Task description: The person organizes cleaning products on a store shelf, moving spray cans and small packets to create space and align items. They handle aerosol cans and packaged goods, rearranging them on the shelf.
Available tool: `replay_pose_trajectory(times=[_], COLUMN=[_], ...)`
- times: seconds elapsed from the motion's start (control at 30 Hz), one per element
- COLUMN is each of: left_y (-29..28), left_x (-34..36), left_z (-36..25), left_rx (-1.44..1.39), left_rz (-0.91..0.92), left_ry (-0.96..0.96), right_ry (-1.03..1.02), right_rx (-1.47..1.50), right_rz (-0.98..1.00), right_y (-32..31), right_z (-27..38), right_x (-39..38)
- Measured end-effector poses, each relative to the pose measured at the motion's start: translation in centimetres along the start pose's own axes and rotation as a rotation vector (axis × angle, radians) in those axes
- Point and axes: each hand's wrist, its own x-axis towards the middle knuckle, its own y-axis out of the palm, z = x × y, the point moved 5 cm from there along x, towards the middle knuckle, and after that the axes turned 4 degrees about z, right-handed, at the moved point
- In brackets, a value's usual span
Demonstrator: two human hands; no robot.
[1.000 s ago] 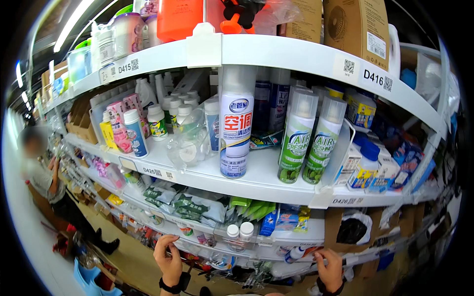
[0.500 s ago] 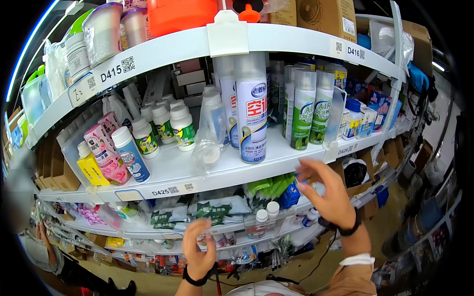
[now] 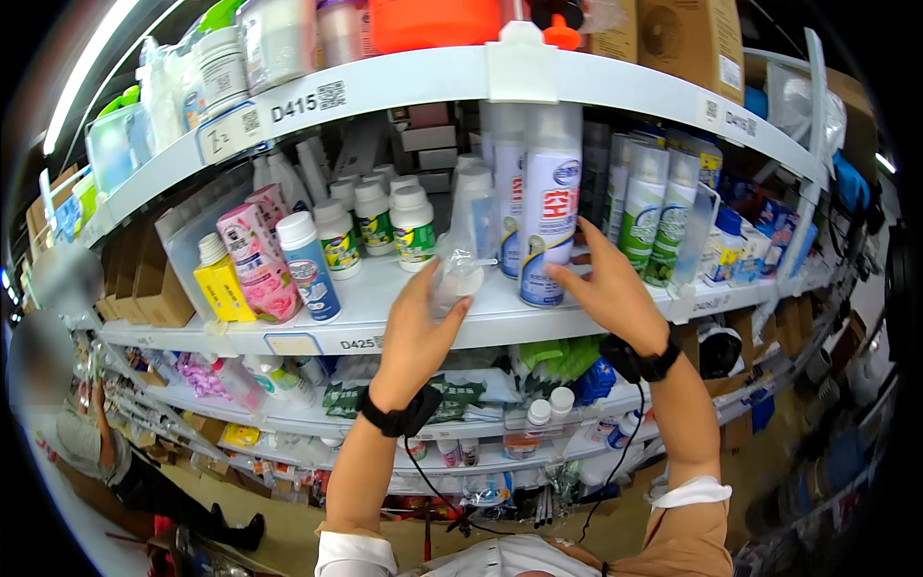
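Observation:
A tall white-and-blue aerosol can (image 3: 550, 226) with a clear cap stands upright at the front edge of the middle shelf. My right hand (image 3: 615, 288) is at its right side, thumb in front of the lower can and fingers spread. A firm grip does not show. My left hand (image 3: 418, 332) is open beside the lower end of a bottle wrapped in clear plastic (image 3: 471, 216), with thumb and fingers apart. Whether it touches the plastic I cannot tell. Another aerosol can (image 3: 510, 192) of the same kind stands just behind, partly hidden.
Green air freshener cans (image 3: 642, 212) stand to the right. White bottles with green labels (image 3: 413, 226), a blue bottle (image 3: 310, 269) and a yellow box (image 3: 226, 288) are on the left. The upper shelf edge (image 3: 404, 82) overhangs them. Another person (image 3: 101, 442) stands at far left.
Both hands have moved up and forward to the middle shelf, the right to the aerosol can, the left beside the plastic-wrapped bottle. The view has shifted, so the shelf appears further right.

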Motion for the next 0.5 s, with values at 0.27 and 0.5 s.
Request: replay_pose_trajectory(times=[0.27, 0.5], left_y=[0.5, -4.4], left_x=[-1.0, -8.8], left_z=[-1.1, -2.3], left_rx=[0.185, 0.179], left_rz=[-0.122, -0.214], left_ry=[0.157, 0.124], right_ry=[-0.371, -0.572], right_rx=[-0.241, -0.423], right_rz=[-0.191, 0.013], right_y=[-1.6, 3.1], right_z=[9.9, 19.1], right_x=[-3.6, 4.7])
